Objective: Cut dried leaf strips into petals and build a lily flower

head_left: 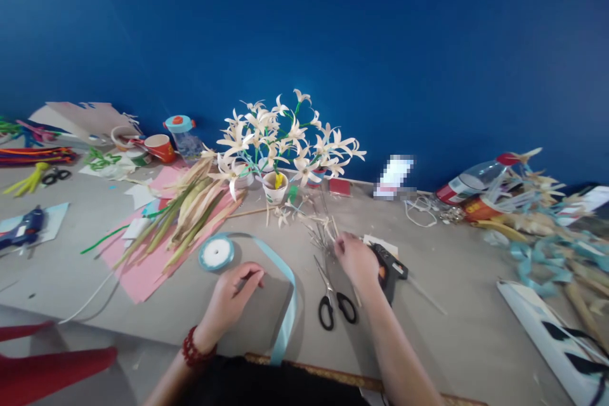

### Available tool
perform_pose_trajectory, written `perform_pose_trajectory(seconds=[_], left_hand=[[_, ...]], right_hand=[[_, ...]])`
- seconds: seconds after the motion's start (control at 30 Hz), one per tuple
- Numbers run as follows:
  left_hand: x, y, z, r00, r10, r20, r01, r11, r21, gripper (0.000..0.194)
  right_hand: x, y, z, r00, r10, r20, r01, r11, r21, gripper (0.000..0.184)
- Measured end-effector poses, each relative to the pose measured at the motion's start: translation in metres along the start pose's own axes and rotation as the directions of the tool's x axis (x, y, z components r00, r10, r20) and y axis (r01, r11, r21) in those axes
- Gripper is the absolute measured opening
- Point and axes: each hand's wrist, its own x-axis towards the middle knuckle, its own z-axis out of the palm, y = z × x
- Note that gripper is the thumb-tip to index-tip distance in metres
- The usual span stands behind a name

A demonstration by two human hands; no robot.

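My left hand rests on the grey table with its fingers curled in, nothing visible in them, beside a light blue ribbon that runs from a spool. My right hand reaches into a small heap of thin dried stems, fingers pinched round some of them. Black-handled scissors lie just left of that wrist and a black glue gun lies just right of it. A paper cup holding a bunch of cream leaf flowers stands behind the stems.
Dried palm leaves lie on pink paper at the left. A red cup, a jar, pipe cleaners and a blue glue gun sit further left. A bottle and ribbon scraps crowd the right. A red sleeve shows at bottom left.
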Motion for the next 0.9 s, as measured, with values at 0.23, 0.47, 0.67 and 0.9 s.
perform_pose_trajectory(seconds=[0.23, 0.47, 0.67, 0.9], left_hand=[[0.017, 0.022, 0.018, 0.981, -0.030, 0.194, 0.083, 0.959, -0.272, 0.027], [0.036, 0.062, 0.054, 0.939, 0.111, 0.327, -0.001, 0.948, -0.318, 0.020], [0.032, 0.061, 0.067, 0.927, 0.055, 0.370, 0.125, 0.887, -0.445, 0.019], [0.026, 0.048, 0.065, 0.960, 0.079, 0.268, 0.037, 0.914, -0.404, 0.008]], right_hand=[[-0.034, -0.006, -0.015, 0.992, 0.020, 0.126, -0.072, 0.901, 0.427, 0.043], [-0.083, -0.032, -0.020, 0.966, 0.081, 0.247, -0.250, 0.551, 0.796, 0.028], [-0.085, -0.041, -0.017, 0.969, 0.037, 0.243, -0.215, 0.607, 0.765, 0.028], [-0.089, -0.041, -0.005, 0.966, -0.078, 0.246, -0.121, 0.706, 0.698, 0.028]])
